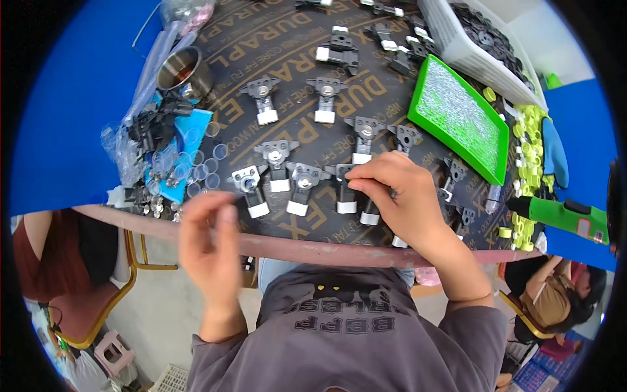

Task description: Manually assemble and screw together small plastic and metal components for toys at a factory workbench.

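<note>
My right hand (401,196) is closed in a pinch over the top of a black winged plastic part with a white end (346,198). What sits between its fingertips is hidden. My left hand (212,248), smeared by motion, hovers over the table's front edge. Just beyond it lies another black winged part (249,184) with a clear ring on top. Beside that are similar parts, one black part (304,185) and one a little farther back (277,160), both with round silvery pieces in their middles. Several more of these parts lie partly under my right hand.
On the left are a metal cup (185,73), clear rings (210,164) and a blue cloth (189,134). A green tray (503,140) of small metal pieces, a white basket (450,46) of black parts, yellow-green rings (529,147) and a green tool (565,217) stand right.
</note>
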A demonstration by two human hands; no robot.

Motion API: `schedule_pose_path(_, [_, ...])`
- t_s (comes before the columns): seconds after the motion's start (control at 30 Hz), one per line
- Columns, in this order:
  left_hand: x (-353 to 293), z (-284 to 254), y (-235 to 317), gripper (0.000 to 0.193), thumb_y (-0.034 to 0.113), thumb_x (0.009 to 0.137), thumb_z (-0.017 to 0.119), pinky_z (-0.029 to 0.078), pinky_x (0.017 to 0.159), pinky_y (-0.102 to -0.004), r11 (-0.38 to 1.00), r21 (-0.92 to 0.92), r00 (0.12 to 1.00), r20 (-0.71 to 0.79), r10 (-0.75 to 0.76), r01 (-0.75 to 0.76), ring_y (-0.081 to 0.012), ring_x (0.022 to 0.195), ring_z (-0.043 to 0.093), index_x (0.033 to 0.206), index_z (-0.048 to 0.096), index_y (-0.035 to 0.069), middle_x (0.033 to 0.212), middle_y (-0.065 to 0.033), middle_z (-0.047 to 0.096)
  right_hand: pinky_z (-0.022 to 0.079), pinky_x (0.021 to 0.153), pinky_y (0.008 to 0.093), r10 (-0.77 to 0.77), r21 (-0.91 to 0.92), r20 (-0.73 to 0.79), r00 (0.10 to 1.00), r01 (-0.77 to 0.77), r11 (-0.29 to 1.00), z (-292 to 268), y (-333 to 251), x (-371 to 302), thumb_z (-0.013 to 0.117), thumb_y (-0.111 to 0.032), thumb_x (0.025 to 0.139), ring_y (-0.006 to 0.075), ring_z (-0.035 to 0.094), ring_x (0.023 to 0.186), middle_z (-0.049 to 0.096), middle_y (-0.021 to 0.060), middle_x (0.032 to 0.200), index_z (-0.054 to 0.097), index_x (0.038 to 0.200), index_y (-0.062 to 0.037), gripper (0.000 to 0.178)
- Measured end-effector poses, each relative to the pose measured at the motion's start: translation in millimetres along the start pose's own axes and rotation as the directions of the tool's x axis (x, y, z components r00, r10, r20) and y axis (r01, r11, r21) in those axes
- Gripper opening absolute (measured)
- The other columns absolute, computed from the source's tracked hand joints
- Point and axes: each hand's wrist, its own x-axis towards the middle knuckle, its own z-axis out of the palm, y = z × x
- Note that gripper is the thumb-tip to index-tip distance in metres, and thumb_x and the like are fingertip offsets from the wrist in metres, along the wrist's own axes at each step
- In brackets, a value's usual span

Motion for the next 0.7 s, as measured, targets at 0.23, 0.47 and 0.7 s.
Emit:
schedule_pose_path(0.23, [25, -84, -20, 0.016, -0.001, 0.087, 0.064, 0.047, 0.083, -0.0300, 0.812, 0.580, 0.993, -0.116, -0.003, 0.070, -0.0175, 0.090, 0.059, 0.102, 0.065, 0.001, 0.102, -0.0086, 0.063, 0.046, 0.069, 0.0332, -0.042, -0.042, 0.035, 0.999, 0.043, 0.998, 8, 4, 5, 0.076, -0.002, 0.074, 0.0243, 0.058, 0.077, 0.065, 0.0063, 0.081, 0.070, 0.088, -0.0049, 0.015])
schedule_pose_path(0.47, [49, -70, -34, 0.021, 0.007, 0.085, 0.069, 0.048, 0.077, -0.0323, 0.737, 0.676, 0.997, -0.063, 0.037, 0.015, -0.0226, 0.087, 0.059, 0.104, 0.064, 0.001, 0.101, -0.0093, 0.062, 0.046, 0.069, 0.0318, -0.046, -0.064, -0.004, 0.999, 0.045, 0.997, 8, 4, 6, 0.077, -0.002, 0.072, 0.0228, 0.059, 0.077, 0.063, 0.0060, 0.081, 0.071, 0.086, -0.0051, 0.015])
schedule_pose_path(0.7, [62, -68, -45, 0.013, 0.002, 0.085, 0.066, 0.049, 0.073, -0.0330, 0.731, 0.681, 0.998, -0.056, -0.002, 0.040, -0.0254, 0.082, 0.063, 0.098, 0.066, 0.000, 0.096, -0.0129, 0.063, 0.048, 0.069, 0.0295, -0.043, 0.022, -0.167, 0.985, 0.048, 0.999, -13, 5, 10, 0.078, -0.001, 0.074, 0.0195, 0.061, 0.077, 0.066, 0.0065, 0.082, 0.072, 0.086, -0.0036, 0.014])
